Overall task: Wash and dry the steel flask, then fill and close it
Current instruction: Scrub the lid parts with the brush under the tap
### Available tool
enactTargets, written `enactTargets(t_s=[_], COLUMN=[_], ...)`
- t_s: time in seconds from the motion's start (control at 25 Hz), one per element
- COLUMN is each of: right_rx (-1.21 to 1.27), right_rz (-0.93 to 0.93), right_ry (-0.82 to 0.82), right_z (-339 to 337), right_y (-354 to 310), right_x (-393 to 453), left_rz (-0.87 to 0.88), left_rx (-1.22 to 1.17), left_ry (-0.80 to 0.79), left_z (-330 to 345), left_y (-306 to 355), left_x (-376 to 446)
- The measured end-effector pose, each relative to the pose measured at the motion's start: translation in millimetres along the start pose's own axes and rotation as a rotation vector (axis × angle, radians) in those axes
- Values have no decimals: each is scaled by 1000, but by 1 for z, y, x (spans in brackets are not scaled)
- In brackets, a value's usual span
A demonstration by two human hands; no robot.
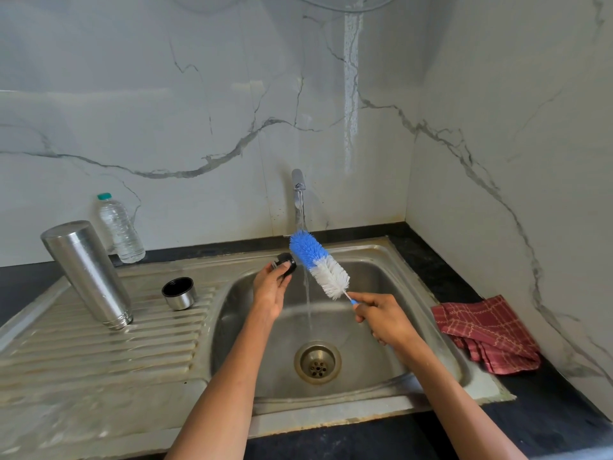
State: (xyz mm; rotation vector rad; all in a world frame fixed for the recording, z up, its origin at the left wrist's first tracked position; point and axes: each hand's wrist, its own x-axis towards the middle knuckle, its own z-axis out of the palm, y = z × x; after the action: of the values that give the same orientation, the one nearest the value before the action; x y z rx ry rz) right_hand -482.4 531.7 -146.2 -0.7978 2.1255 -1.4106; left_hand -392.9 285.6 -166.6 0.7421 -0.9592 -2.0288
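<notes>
The steel flask (87, 272) stands upside down on the ribbed drainboard (99, 346), mouth down and leaning. Beside it sits its steel cup lid (179, 293), open side up. My left hand (270, 288) holds a small black stopper (287, 262) over the sink basin (365, 327), just left of the running water. My right hand (381, 318) grips the handle of a blue and white bottle brush (318, 262). The brush's blue tip is under the tap's stream, next to the stopper.
The tap (298, 187) on the back wall is running, and water falls toward the drain (317, 361). A plastic water bottle (120, 229) stands behind the flask. A folded red checked cloth (486, 332) lies on the dark counter to the right of the sink.
</notes>
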Motion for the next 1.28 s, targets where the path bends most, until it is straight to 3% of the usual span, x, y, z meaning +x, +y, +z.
enactTargets(t_s=[0.28, 0.48, 0.6, 0.8, 1.04, 1.28], right_rx=[-434, -664, -701, -629, -628, -686], right_rz=[-155, -205, -224, -205, -188, -242], right_ry=[118, 190, 197, 184, 116, 198], right_z=[5, 4, 3, 4, -7, 3], right_y=[0, -3, -2, -4, 4, -5], right_x=[-3, -8, -11, -1, -3, 0], left_rz=[96, 350, 384, 375, 332, 385], left_rx=[282, 720, 733, 792, 691, 798], left_ry=[-152, -34, 11, -121, 15, -97], left_z=[10, 20, 22, 23, 11, 19], left_y=[-10, -22, -19, -18, -13, -22], left_x=[-7, -13, -15, -16, -11, -8])
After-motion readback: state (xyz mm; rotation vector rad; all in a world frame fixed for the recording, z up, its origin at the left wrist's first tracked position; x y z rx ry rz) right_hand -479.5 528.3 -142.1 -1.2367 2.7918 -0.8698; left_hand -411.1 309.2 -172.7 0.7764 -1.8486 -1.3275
